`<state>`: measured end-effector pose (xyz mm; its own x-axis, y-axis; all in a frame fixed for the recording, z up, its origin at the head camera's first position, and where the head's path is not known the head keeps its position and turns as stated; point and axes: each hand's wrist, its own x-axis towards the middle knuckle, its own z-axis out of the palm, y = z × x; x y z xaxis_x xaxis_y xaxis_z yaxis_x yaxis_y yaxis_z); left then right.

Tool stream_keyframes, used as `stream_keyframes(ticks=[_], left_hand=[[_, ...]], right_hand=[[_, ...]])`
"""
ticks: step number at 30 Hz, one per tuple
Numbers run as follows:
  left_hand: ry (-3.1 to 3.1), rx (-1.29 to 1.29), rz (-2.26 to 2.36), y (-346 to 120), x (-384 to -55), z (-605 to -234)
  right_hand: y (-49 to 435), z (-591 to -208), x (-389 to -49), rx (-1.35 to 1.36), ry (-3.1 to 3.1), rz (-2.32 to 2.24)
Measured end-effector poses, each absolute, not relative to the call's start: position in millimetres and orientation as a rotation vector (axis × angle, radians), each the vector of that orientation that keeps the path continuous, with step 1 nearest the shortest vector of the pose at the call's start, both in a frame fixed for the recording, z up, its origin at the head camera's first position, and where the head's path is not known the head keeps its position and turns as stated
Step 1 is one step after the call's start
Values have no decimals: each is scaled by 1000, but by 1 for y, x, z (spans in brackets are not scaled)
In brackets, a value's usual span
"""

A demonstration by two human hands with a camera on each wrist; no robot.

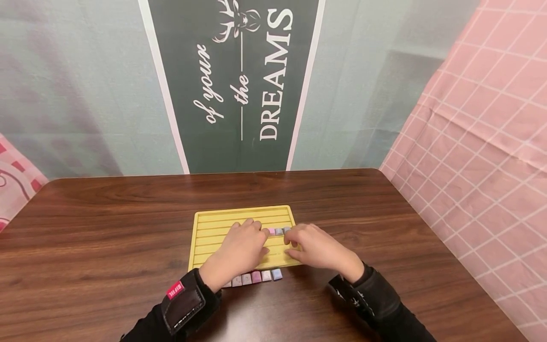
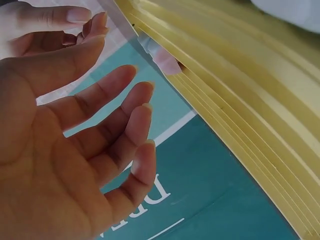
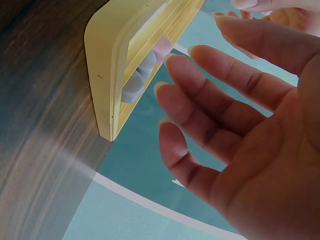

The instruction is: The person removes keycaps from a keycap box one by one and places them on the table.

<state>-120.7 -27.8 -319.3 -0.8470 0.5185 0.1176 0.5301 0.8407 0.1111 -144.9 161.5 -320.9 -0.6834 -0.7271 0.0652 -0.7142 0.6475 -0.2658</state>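
This looks like a small corner hung round with cloth — part of a home or a makeshift studio, though the narrow view leaves it unclear which. A brown wood-grain worktop (image 1: 107, 237) faces a pale blue-green curtain (image 1: 363, 95) printed with a dark panel (image 1: 222, 147), sideways lettering and a deer's head (image 1: 244, 20). White-gridded pink cloth (image 1: 483, 142) hangs right — red-and-pink patterned cloth (image 1: 17, 185) left.

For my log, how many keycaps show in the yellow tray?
3, in one row: pink keycap left, grey keycap middle, bluish-grey keycap right. The left hand may hide more.
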Motion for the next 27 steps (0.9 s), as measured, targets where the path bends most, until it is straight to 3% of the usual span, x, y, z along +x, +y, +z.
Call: stream_keyframes(ticks=[15, 27], left_hand=[[-2884, -1047, -98, -7, -103, -329], [-2864, -1066, -73, 0, -98, -339]], right_hand=[[163, -322, -145, -1284, 2793, -443], [164, -321, -143, -1268, 2788, -411]])
